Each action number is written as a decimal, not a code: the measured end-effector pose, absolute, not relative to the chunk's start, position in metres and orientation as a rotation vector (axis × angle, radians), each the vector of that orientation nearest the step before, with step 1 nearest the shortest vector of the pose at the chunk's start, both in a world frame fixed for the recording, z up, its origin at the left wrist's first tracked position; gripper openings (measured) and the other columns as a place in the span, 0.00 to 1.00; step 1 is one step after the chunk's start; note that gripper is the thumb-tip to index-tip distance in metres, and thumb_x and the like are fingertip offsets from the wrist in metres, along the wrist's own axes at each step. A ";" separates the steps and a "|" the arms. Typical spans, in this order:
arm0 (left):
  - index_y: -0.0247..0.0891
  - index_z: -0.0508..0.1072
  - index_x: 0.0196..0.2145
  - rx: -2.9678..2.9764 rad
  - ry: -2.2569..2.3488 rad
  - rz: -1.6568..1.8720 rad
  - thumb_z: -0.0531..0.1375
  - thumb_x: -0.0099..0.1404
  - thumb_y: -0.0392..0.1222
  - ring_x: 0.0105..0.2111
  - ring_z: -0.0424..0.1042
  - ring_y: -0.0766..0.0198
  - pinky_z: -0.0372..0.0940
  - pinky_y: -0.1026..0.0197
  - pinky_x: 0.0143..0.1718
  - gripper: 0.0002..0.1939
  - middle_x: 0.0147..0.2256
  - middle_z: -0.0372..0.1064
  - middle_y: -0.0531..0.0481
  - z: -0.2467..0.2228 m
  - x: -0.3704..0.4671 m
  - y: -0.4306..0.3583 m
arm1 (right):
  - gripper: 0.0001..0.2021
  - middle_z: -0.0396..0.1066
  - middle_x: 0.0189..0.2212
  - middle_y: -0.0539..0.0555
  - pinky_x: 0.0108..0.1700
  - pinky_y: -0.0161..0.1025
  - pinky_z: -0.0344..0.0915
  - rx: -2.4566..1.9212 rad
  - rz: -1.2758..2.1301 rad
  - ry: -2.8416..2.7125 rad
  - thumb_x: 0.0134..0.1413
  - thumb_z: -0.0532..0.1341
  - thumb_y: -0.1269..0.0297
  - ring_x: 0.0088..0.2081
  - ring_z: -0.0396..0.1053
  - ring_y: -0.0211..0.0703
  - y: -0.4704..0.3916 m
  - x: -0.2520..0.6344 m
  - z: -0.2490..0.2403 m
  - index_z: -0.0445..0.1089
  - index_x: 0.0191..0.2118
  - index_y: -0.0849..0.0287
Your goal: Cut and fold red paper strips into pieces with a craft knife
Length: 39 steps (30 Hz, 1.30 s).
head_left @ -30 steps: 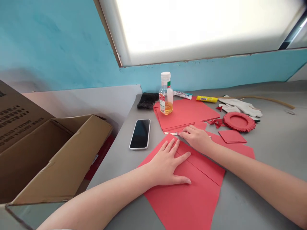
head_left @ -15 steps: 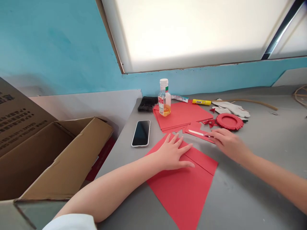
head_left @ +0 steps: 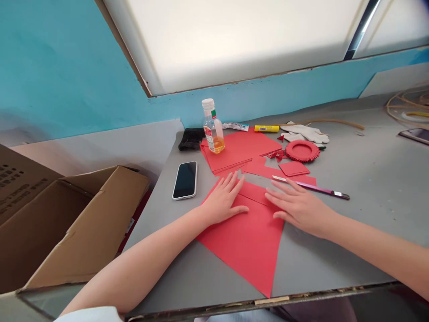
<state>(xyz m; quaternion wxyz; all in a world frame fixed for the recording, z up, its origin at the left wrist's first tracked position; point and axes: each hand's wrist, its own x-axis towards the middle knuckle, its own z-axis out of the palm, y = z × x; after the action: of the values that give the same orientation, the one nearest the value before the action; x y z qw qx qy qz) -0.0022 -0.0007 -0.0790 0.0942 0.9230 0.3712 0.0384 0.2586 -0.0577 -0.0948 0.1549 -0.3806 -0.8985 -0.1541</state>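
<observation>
Left grip (head_left: pixel 221 200) hides some upper part of the red sheet (head_left: pixel 244 241) | right grip (head_left: pixel 303 208) hides its right part and a little of the cutter knife (head_left: pixel 321 191) | toward far right corner of the table (head_left: pixel 335 250), coiled strips (head_left: pixel 390 107) and dark device (head_left: pixel 417 135) are cut by the view's border | print on bottle (head_left: pixel 213 134), far left corner, is too small

Left fingers (head_left: pixel 237 186), right fingers (head_left: pixel 279 202) outspread, palm-down

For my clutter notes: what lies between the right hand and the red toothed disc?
In the head view, the slim knife and, beyond it, small red paper pieces lie between the right hand and the red toothed disc.
</observation>
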 end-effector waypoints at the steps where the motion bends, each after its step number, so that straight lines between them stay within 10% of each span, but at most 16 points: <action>1: 0.33 0.35 0.64 2.724 1.124 0.069 0.43 0.60 0.69 0.63 0.29 0.51 0.37 0.47 0.61 0.46 0.64 0.28 0.38 -0.082 -0.008 -0.004 | 0.22 0.65 0.52 0.57 0.59 0.56 0.48 -1.080 -0.413 -2.622 0.60 0.49 0.55 0.59 0.53 0.50 -0.059 0.253 -0.096 0.63 0.54 0.62; 7: 0.39 0.39 0.64 2.660 1.388 -0.091 0.40 0.59 0.70 0.63 0.32 0.46 0.42 0.47 0.59 0.45 0.64 0.30 0.40 -0.089 -0.019 -0.026 | 0.28 0.60 0.55 0.61 0.61 0.63 0.30 -1.367 -0.516 -2.606 0.61 0.42 0.50 0.62 0.45 0.54 -0.040 0.258 -0.108 0.63 0.54 0.66; 12: 0.38 0.52 0.61 2.796 1.541 -0.054 0.43 0.62 0.66 0.54 0.56 0.43 0.54 0.47 0.50 0.38 0.59 0.52 0.38 -0.078 -0.022 -0.021 | 0.30 0.54 0.59 0.64 0.59 0.66 0.25 -1.566 -0.657 -2.539 0.60 0.42 0.48 0.63 0.40 0.58 -0.017 0.253 -0.104 0.66 0.50 0.69; 18: 0.37 0.65 0.51 2.837 1.404 -0.066 0.51 0.61 0.61 0.45 0.63 0.50 0.57 0.52 0.45 0.29 0.49 0.64 0.42 -0.062 -0.031 0.005 | 0.20 0.61 0.55 0.64 0.59 0.62 0.42 -1.408 -0.659 -2.469 0.60 0.49 0.57 0.61 0.48 0.57 -0.034 0.218 -0.082 0.70 0.45 0.66; 23: 0.39 0.55 0.57 2.738 1.342 -0.011 0.56 0.56 0.63 0.43 0.64 0.52 0.58 0.56 0.41 0.38 0.45 0.66 0.44 -0.060 -0.039 0.008 | 0.14 0.70 0.47 0.57 0.50 0.43 0.61 -1.002 -0.418 -2.539 0.59 0.52 0.66 0.52 0.62 0.47 -0.052 0.195 -0.084 0.70 0.45 0.62; 31: 0.39 0.68 0.40 2.741 1.245 0.041 0.58 0.55 0.60 0.34 0.66 0.58 0.58 0.61 0.31 0.23 0.37 0.65 0.47 -0.061 -0.041 0.007 | 0.30 0.70 0.40 0.57 0.38 0.44 0.62 -1.517 0.040 -2.574 0.49 0.61 0.56 0.42 0.64 0.51 -0.024 0.190 -0.080 0.58 0.57 0.60; 35: 0.39 0.68 0.34 2.909 1.220 0.161 0.56 0.62 0.45 0.33 0.65 0.60 0.57 0.60 0.33 0.07 0.32 0.66 0.50 -0.059 -0.042 0.000 | 0.10 0.68 0.30 0.54 0.35 0.38 0.56 -1.408 -0.191 -2.605 0.53 0.55 0.72 0.35 0.63 0.44 -0.029 0.190 -0.068 0.69 0.41 0.59; 39: 0.36 0.68 0.33 2.923 1.253 0.123 0.48 0.62 0.30 0.29 0.66 0.61 0.57 0.59 0.32 0.11 0.27 0.67 0.49 -0.066 -0.046 -0.021 | 0.12 0.68 0.26 0.55 0.33 0.39 0.56 -1.181 -0.526 -2.652 0.51 0.51 0.80 0.30 0.63 0.41 -0.053 0.191 -0.072 0.69 0.28 0.62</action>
<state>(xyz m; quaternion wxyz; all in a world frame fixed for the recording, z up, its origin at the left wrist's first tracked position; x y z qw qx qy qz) -0.0457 -0.0213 -0.0661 -0.0208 0.9182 0.3936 0.0386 0.1914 -0.0526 -0.0717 0.0958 -0.3984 -0.8948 -0.1776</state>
